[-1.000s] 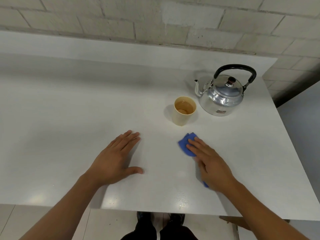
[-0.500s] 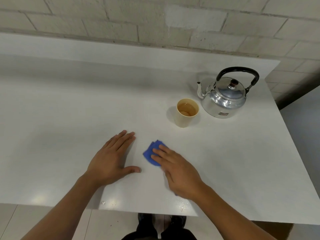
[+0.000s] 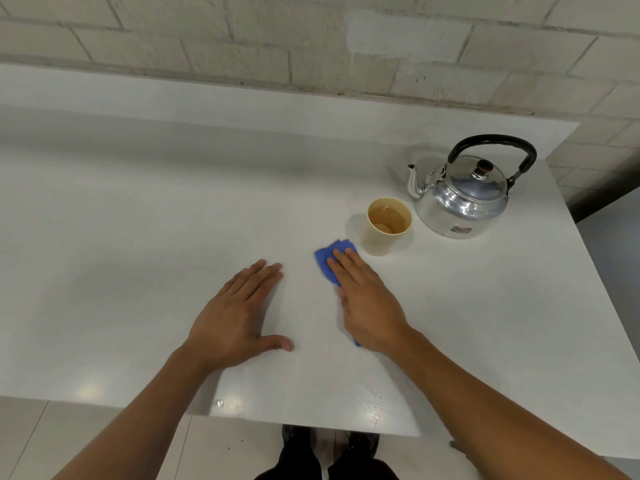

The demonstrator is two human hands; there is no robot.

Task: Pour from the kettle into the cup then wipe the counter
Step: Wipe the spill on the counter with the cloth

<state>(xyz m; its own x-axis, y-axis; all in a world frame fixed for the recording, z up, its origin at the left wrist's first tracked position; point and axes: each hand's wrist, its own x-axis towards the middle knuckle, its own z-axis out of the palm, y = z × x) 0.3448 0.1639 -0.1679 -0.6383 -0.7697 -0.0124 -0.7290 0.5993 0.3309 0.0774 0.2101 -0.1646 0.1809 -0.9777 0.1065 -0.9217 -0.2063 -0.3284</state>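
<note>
A shiny metal kettle (image 3: 462, 199) with a black handle stands at the counter's back right, spout pointing left. Just left of it and nearer me is a tan cup (image 3: 387, 226) holding brownish liquid. My right hand (image 3: 367, 299) lies flat on a folded blue cloth (image 3: 328, 260), pressing it onto the white counter (image 3: 138, 237); the cloth's far end shows past my fingertips, close to the cup's base. My left hand (image 3: 235, 317) rests palm down on the counter beside it, fingers spread, holding nothing.
A raised white ledge and a brick wall (image 3: 311, 46) run along the back. The counter's near edge is just below my forearms, its right edge just past the kettle. Wet streaks (image 3: 374, 403) glisten near the front edge. My shoes (image 3: 329, 441) show on the floor below.
My right hand slid the cloth left toward my left hand, then back right and away from me, ending near the cup. My left hand stayed planted.
</note>
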